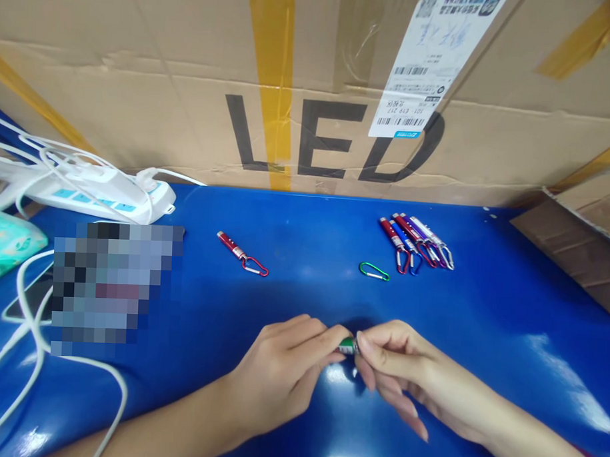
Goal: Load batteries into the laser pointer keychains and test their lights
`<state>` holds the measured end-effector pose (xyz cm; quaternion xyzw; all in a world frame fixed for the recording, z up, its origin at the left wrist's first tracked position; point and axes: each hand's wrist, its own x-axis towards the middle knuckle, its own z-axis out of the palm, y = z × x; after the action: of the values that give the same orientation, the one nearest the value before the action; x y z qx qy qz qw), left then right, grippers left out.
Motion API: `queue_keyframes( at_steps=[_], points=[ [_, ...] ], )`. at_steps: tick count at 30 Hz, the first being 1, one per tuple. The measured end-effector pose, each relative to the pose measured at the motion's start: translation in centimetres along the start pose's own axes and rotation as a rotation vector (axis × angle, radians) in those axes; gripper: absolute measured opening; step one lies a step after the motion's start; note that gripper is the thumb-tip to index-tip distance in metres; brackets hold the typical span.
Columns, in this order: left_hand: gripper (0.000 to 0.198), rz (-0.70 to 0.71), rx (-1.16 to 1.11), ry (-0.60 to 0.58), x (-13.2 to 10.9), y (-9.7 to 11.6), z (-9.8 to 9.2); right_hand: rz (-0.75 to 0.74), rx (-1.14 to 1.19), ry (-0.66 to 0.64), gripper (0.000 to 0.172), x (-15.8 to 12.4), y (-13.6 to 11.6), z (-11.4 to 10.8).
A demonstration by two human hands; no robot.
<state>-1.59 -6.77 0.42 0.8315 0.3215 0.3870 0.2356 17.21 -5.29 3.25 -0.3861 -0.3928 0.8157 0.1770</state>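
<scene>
My left hand (287,368) is closed around a small green mini flashlight (347,346), and most of its body is hidden in my fingers. At its metal end, the thumb and index finger of my right hand (405,362) are pinched together, while the other fingers hang loose below. Beyond my hands lies a loose green carabiner (375,271). A red mini flashlight (232,244) with a red carabiner rests farther left. To the right, several mini flashlights (409,235) in red, blue and purple lie side by side, with carabiners attached.
A large cardboard box (189,118) marked LED stands along the back of the blue table (304,255). On the left are a white power strip (111,195), looping white cables (41,339), a green packet (11,245) and a blurred-out patch. A cardboard flap (574,251) borders the right side.
</scene>
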Motion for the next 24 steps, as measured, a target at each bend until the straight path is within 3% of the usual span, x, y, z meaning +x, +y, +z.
queue_keyframes(
  at_steps=[5,9,11,13,15,17,19,24],
  points=[
    [0.023,-0.048,-0.062,-0.007,0.2,0.3,-0.2,0.007,0.025,-0.028,0.04,-0.1,0.0,-0.3],
    [0.022,-0.103,-0.102,0.002,0.6,0.7,-0.4,-0.021,-0.2,0.034,0.047,0.0,0.1,-0.2],
    [0.019,-0.166,-0.117,0.026,0.9,0.8,-0.5,-0.159,-0.454,0.224,0.045,0.0,0.1,-0.2],
    [0.017,-0.243,-0.128,0.035,1.2,0.8,-0.7,-0.436,-0.727,0.459,0.033,0.0,0.0,-0.3],
    [0.016,-0.291,-0.135,0.029,1.4,0.8,-0.8,-0.764,-0.956,0.564,0.022,-0.1,0.0,-0.6],
    [0.016,-0.304,-0.14,0.022,1.5,0.8,-0.9,-0.995,-1.134,0.518,0.019,-0.3,0.1,-0.9],
    [0.015,-0.302,-0.147,0.011,1.5,0.8,-0.9,-1.1,-1.247,0.439,0.021,-0.5,0.3,-1.2],
    [0.011,-0.324,-0.188,-0.06,1.1,0.6,-0.7,-1.112,-1.272,0.352,0.025,-0.9,0.4,-1.5]
  ],
)
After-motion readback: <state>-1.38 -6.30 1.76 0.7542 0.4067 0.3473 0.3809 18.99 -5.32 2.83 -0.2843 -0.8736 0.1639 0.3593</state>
